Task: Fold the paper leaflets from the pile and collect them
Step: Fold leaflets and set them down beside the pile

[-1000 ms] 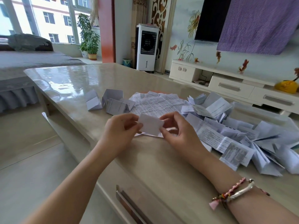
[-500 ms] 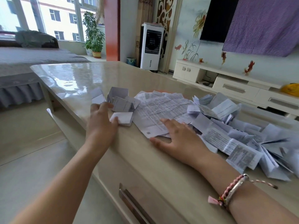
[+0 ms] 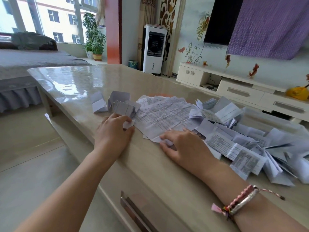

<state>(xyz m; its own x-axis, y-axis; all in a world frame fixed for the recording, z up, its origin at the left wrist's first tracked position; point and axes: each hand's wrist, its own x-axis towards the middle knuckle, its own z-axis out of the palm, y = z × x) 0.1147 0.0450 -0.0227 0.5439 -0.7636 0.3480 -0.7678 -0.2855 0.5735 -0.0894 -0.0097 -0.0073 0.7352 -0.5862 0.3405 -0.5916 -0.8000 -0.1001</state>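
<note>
leaflets: your left hand (image 3: pixel 115 131) pinches a folded leaflet (image 3: pixel 128 124) beside the folded group (image 3: pixel 117 104); right hand (image 3: pixel 182 144) fingers lift the flat sheet (image 3: pixel 163 114) edge for the next fold.

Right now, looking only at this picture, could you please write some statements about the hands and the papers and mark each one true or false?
1. The left hand is on a small folded leaflet near the folded group. True.
2. The right hand is raised in the air. False: it touches the near edge of the flat printed sheet.
3. The bracelets are on the left wrist. False: on the right wrist.
4. The unfolded pile lies to the right. True.
</note>
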